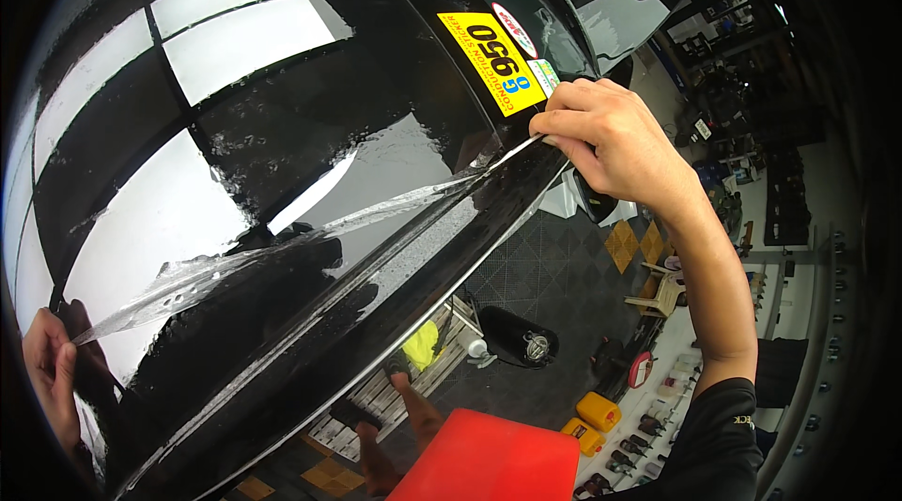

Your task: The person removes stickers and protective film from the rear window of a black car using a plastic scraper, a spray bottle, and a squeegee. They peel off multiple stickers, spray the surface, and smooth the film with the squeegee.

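A glossy black car hood fills the upper left, with bright window-like reflections on it. Along its near edge runs a clear film, drawn into a taut, creased band between my two hands. At the far left my left hand is closed, pinching one end of the film between thumb and fingers. My right hand pinches the other end near the windshield corner, thumb beneath and fingers on top. Just beyond its fingers a yellow sticker lies by the base of the glass.
My feet are on a slatted wooden platform beside a yellow-green cloth. A black cylindrical tank lies on the dark tiled floor. Yellow jugs and several bottles line the right side. A red panel rises at the bottom.
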Action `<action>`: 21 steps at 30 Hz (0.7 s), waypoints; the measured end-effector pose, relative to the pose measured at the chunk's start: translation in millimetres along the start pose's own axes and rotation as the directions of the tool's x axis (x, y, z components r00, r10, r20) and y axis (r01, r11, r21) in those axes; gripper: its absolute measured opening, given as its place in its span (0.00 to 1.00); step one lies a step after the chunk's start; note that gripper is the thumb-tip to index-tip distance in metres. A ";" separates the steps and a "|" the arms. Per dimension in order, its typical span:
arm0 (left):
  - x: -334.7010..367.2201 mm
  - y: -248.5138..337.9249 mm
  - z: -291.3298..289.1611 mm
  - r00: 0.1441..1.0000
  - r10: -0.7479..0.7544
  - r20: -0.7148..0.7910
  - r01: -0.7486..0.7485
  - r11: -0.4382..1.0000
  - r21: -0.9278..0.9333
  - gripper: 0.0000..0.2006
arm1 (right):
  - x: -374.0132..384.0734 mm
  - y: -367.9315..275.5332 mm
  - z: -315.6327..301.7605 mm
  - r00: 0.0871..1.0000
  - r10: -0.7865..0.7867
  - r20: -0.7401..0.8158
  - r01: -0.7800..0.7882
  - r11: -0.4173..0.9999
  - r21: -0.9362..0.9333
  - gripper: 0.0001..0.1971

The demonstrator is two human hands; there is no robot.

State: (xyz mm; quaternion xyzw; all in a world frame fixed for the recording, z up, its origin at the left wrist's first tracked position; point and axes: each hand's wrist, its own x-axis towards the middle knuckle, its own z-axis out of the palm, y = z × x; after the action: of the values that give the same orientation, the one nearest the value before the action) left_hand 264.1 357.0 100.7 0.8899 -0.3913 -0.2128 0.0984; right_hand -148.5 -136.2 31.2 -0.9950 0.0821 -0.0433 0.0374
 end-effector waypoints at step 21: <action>7.5 -31.7 -4.1 0.997 0.041 -0.071 -0.045 0.998 -0.048 0.11 | -8.5 20.2 -1.9 0.999 0.039 0.014 -0.039 0.998 -0.046 0.08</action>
State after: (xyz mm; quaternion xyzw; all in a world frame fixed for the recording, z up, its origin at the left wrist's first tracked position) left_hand 291.2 372.9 91.3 0.8855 -0.4012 -0.1888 0.1385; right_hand -160.3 -154.8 30.7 -0.9941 0.1022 -0.0334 0.0163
